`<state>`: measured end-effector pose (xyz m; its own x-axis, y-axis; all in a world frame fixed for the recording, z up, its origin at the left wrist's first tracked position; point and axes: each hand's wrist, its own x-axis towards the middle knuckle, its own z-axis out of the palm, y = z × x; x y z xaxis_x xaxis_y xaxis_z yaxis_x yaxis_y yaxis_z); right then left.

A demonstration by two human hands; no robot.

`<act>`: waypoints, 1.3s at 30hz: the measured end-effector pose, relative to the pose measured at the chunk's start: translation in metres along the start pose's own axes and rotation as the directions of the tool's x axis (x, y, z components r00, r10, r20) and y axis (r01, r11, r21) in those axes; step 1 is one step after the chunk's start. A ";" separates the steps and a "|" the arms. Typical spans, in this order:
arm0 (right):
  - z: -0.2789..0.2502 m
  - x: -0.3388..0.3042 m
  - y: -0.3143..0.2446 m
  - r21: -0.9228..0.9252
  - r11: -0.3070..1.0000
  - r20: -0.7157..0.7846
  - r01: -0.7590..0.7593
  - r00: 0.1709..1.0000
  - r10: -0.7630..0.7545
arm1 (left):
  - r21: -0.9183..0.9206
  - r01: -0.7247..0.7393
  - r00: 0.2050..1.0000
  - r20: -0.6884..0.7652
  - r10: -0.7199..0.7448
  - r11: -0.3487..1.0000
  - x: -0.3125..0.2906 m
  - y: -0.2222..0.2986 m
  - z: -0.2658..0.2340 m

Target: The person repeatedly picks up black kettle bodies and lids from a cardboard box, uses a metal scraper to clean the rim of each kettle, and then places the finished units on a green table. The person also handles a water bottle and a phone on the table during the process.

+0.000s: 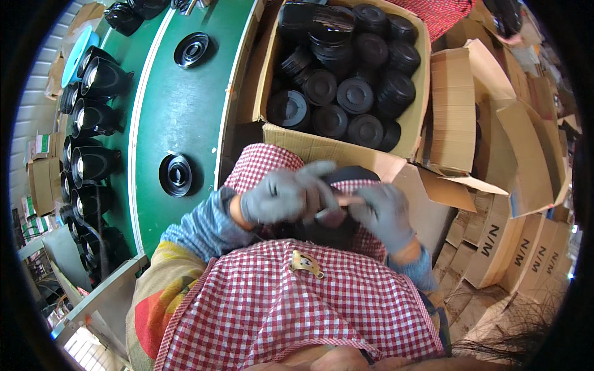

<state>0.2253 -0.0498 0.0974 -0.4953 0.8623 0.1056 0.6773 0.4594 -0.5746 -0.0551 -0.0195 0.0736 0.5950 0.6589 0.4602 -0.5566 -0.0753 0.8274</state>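
The gloved left hand (278, 196) and the gloved right hand (385, 215) meet above the person's lap, fingers bent toward each other and blurred by motion; whether either is grasping anything, I cannot tell. Just beneath them, in the lap, lies a dark item (331, 230), mostly covered and too unclear to name. The person wears a red-and-white checked apron (260, 303).

On the far side, slightly right, an open cardboard carton (309, 141) holds stacked black round discs (355, 96). To the left, a green work surface (176, 111) carries a near black round lid (176, 175) and a far black round lid (192, 49), well apart. Farther left, glossy black pots (93, 117) stand in a row.
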 end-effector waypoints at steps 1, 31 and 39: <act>0.006 0.011 0.008 0.047 0.999 -0.033 0.000 0.999 0.001 | -0.034 0.017 0.999 -0.029 -0.018 0.999 -0.001 -0.003 -0.001; 0.120 0.145 -0.061 0.230 0.971 -0.086 -0.065 0.992 0.087 | 0.681 0.710 0.683 -0.605 0.410 -0.178 -0.208 0.205 -0.084; 0.247 0.254 -0.139 0.047 0.983 0.033 0.180 0.983 -0.182 | 0.667 0.679 0.681 -0.416 0.603 -0.306 -0.193 0.228 -0.295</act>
<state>-0.1292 0.0525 0.0036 -0.6277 0.7569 0.1817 0.5506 0.5968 -0.5837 -0.4679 0.0574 0.0787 -0.1718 0.7146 0.6781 0.9614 -0.0287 0.2738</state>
